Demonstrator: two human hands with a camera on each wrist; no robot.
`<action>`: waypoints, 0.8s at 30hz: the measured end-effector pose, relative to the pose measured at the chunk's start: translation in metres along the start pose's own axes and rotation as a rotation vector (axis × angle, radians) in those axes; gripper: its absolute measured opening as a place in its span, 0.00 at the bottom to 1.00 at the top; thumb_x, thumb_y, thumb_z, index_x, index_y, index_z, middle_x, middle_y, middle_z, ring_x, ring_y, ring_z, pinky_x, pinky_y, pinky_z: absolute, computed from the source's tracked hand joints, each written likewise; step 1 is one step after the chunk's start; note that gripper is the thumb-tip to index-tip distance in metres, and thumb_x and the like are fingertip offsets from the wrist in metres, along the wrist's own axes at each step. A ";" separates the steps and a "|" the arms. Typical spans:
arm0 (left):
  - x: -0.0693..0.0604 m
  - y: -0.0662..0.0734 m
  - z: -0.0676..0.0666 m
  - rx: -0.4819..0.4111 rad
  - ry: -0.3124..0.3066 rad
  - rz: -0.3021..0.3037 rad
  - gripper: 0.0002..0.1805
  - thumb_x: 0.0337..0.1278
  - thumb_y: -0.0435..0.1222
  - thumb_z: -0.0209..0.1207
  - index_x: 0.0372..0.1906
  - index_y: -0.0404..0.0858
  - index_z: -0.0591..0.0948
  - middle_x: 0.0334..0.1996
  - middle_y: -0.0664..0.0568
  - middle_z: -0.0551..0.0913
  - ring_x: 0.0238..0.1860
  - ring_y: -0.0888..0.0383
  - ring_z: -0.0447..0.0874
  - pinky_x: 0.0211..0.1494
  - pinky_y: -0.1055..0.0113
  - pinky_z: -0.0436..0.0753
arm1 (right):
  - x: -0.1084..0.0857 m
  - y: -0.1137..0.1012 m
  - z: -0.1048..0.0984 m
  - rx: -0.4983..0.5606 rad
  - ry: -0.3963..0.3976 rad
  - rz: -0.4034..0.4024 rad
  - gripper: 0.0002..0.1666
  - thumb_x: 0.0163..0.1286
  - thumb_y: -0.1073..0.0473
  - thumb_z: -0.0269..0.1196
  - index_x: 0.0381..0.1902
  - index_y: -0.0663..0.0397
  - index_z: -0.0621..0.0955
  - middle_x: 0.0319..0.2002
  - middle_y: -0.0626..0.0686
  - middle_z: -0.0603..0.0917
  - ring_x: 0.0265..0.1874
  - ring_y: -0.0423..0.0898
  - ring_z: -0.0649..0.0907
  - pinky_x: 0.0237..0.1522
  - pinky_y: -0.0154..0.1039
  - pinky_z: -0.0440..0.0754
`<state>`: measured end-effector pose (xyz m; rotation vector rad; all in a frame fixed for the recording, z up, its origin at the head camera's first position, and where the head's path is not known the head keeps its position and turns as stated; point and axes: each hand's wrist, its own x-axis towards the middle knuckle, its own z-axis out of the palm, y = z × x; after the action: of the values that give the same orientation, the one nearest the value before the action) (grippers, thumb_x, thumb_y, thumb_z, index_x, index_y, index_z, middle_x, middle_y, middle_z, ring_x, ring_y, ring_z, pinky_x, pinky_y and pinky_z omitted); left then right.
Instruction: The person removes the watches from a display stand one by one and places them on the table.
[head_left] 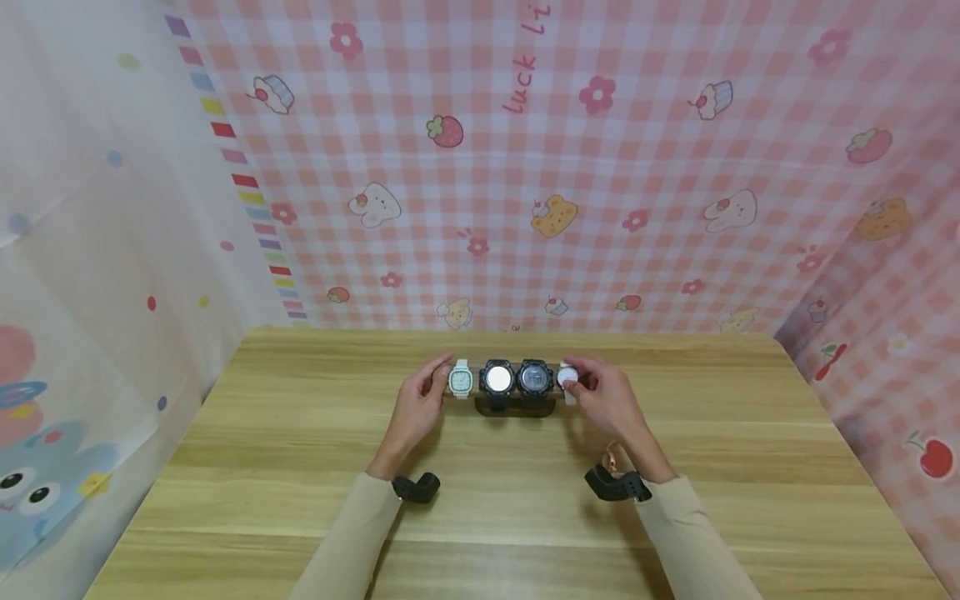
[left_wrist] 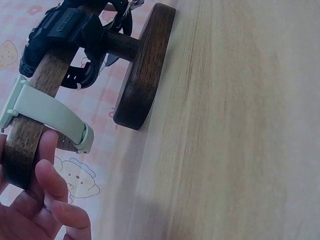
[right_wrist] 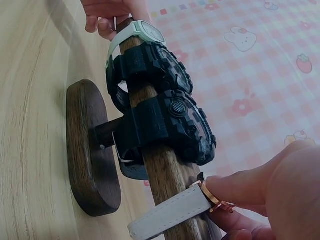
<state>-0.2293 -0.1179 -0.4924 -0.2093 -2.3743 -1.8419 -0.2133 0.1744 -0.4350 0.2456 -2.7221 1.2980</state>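
A dark wooden watch stand (left_wrist: 145,70) with a T-shaped bar stands on the table and carries several watches. At the bar's left end, my left hand (head_left: 416,404) grips the wood beside a pale green watch (head_left: 461,380). Two chunky black watches, one with a bright glare on its face (head_left: 498,379) and one with a dark face (head_left: 535,378), sit around the middle of the bar. At the right end hangs a white-strapped watch (right_wrist: 172,212) with a rose-gold case. My right hand (head_left: 611,404) pinches its case, the thumb over the dial.
The stand's oval base (right_wrist: 90,150) rests on the light wood table (head_left: 510,517). Behind the table hangs a pink checked cloth (head_left: 487,192). Black bands (head_left: 416,488) are on both wrists, with a rose-gold bracelet (head_left: 611,457) on the right one.
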 end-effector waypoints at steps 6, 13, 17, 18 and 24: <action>-0.001 0.000 0.001 0.019 0.006 -0.002 0.20 0.76 0.40 0.51 0.65 0.40 0.77 0.30 0.42 0.77 0.30 0.56 0.73 0.33 0.71 0.73 | 0.000 0.005 -0.006 0.020 0.001 0.053 0.22 0.68 0.67 0.63 0.60 0.62 0.80 0.42 0.60 0.84 0.32 0.46 0.77 0.32 0.35 0.75; 0.000 0.001 0.001 0.015 0.007 0.004 0.20 0.76 0.40 0.51 0.65 0.39 0.77 0.30 0.41 0.77 0.29 0.57 0.73 0.32 0.72 0.73 | -0.002 0.009 -0.013 0.030 0.015 0.086 0.22 0.68 0.67 0.62 0.60 0.62 0.80 0.41 0.60 0.83 0.33 0.47 0.76 0.31 0.34 0.74; 0.001 0.001 0.001 0.018 0.011 0.006 0.20 0.75 0.41 0.51 0.65 0.40 0.77 0.31 0.43 0.78 0.31 0.53 0.74 0.32 0.72 0.73 | -0.003 0.012 -0.016 0.026 0.039 0.075 0.21 0.68 0.67 0.62 0.59 0.63 0.80 0.39 0.59 0.84 0.31 0.46 0.75 0.29 0.33 0.72; 0.001 0.001 0.001 0.017 0.012 0.007 0.20 0.75 0.41 0.51 0.65 0.39 0.78 0.31 0.44 0.78 0.31 0.51 0.74 0.32 0.72 0.73 | -0.003 0.012 -0.017 0.027 0.043 0.072 0.21 0.68 0.67 0.63 0.59 0.63 0.80 0.39 0.59 0.84 0.31 0.45 0.75 0.29 0.33 0.72; 0.000 0.002 0.001 0.014 0.017 0.015 0.20 0.75 0.41 0.51 0.65 0.40 0.78 0.33 0.49 0.79 0.33 0.47 0.75 0.32 0.72 0.73 | -0.004 0.014 -0.021 0.012 0.049 0.074 0.20 0.69 0.64 0.63 0.59 0.61 0.80 0.39 0.58 0.83 0.29 0.45 0.74 0.27 0.33 0.71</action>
<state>-0.2289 -0.1162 -0.4910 -0.2084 -2.3671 -1.8133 -0.2115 0.1997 -0.4335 0.1141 -2.7071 1.3216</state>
